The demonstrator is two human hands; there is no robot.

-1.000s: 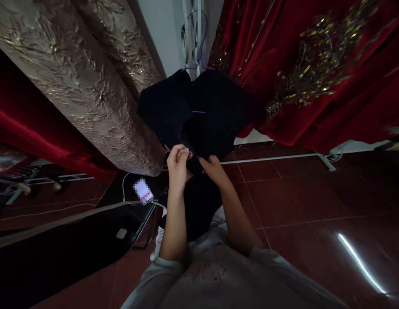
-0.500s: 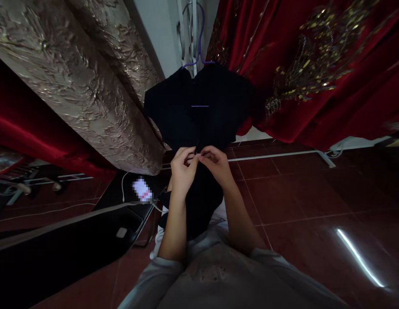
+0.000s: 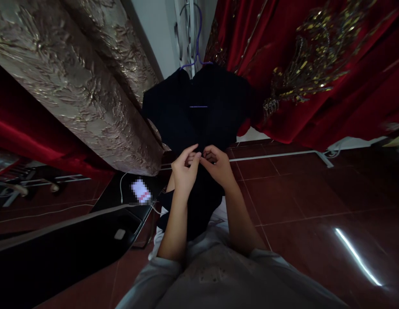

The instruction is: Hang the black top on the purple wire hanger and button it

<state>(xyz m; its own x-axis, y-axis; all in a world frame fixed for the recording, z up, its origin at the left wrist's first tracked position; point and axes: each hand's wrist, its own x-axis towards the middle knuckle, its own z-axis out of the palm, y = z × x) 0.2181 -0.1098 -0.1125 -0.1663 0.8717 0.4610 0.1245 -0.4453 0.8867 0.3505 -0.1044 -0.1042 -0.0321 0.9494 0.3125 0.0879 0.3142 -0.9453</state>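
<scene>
A dark, short-sleeved garment (image 3: pixel 170 107) hangs by its shoulders from a purple hanger (image 3: pixel 198 34), its neck open in a V at the front. Both hands meet at the lower end of that opening. My left hand (image 3: pixel 184 168) is closed in a pinch on the dark cloth, thumb bent in and index finger reaching upward. Close beside it, my right hand (image 3: pixel 218 165) pinches the garment's front edge between thumb and fingers. Any small fastening between the fingertips is too dark to make out. The garment's lower part falls between my forearms toward my lap.
Red sequinned cloth (image 3: pixel 302 98) hangs at right, a textured beige-gold fabric (image 3: pixel 90 86) at left. A lit phone (image 3: pixel 140 191) with a cable lies on a black surface (image 3: pixel 106 201) to my left. A white rack bar (image 3: pixel 273 155) runs low over the red tiled floor (image 3: pixel 283 193).
The left fingertips have opened a little, the index finger lifting away from the thumb. The right hand stays in nearly the same place. The view has shifted slightly.
</scene>
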